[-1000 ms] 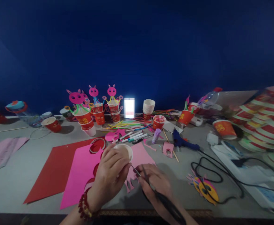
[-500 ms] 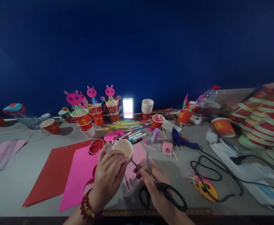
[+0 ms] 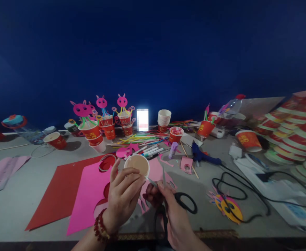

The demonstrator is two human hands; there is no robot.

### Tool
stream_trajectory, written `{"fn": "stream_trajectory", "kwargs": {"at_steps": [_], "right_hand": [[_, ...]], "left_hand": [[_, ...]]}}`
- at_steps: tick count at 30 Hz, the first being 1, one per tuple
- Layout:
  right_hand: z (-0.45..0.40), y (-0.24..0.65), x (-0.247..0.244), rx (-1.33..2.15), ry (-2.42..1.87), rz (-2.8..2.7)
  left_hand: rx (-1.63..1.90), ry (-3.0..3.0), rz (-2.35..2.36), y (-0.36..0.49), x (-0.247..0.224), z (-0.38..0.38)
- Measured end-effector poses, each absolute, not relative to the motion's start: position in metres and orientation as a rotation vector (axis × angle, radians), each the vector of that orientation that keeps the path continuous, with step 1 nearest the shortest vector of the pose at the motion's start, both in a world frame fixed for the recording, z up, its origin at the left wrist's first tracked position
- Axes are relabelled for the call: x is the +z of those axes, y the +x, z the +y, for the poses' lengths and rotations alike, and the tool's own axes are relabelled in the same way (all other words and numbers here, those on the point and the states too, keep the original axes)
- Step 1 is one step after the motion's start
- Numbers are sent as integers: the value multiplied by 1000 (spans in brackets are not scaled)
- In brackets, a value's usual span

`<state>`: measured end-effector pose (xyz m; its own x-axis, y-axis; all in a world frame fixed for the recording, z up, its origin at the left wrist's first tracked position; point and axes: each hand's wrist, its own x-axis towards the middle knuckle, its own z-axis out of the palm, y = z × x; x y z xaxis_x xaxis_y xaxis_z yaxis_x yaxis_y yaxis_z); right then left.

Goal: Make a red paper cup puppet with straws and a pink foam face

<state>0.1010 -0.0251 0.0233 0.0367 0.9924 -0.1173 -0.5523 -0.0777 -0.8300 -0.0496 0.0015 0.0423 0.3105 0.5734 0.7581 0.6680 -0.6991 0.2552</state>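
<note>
My left hand (image 3: 124,195) holds a paper cup (image 3: 136,166) with its open mouth towards me, fingers wrapped over the near side. In my right hand (image 3: 168,205) are black-handled scissors (image 3: 164,223), gripped around the pivot with the blades spread. One blade tip touches or lies very close to the cup's rim by my left fingertips. Under my hands lies pink paper (image 3: 155,170) with cut-out shapes.
Red (image 3: 56,195) and magenta sheets (image 3: 83,195) lie left. Decorated cups (image 3: 90,132), markers (image 3: 151,152) and a stack of white cups (image 3: 164,118) stand or lie behind. Right are a blue glue gun (image 3: 205,157), black cable, power strip (image 3: 270,195) and stacked red cups (image 3: 299,129).
The scissors have turned in my right hand, their handles shifting left and upright. My right hand has shifted slightly, and the cup's mouth has tipped a little more towards the camera.
</note>
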Motion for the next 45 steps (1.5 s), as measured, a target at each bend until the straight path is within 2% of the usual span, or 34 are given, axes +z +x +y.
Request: {"fn": "stream_trajectory", "kwargs": {"at_steps": [3, 8, 11, 13, 22, 30, 34, 37, 41, 45], "right_hand": [[-24, 110, 23, 1300, -963, -914], [-13, 128, 24, 668, -967, -1657], [-5, 129, 19, 338, -852, -1791], [-2, 128, 20, 235, -839, -1812], [-12, 129, 36, 574, -898, -1712], [-17, 118, 24, 904, -1025, -1412], [-17, 123, 24, 773, -995, -1519], [-12, 133, 33, 567, -905, -1710], [-3, 141, 41, 393, -792, -1830], [3, 140, 38, 416, -729, -1861]], "left_hand": [[-1502, -2501, -1212, -48, 40, 1], [-1827, -2613, -1473, -49, 37, 1], [-1939, -2597, -1582, -50, 37, 2], [-1982, -2600, -1637, -49, 35, 2], [-2320, -2436, -1992, -38, 22, -5], [-2967, -1904, -2065, -15, 10, -10], [-3200, -1686, -2107, -7, 3, -11], [-3275, -1774, -1931, -16, 6, -4], [-3087, -2043, -1757, -38, 19, 11], [-3052, -2354, -1871, -49, 39, 21]]}}
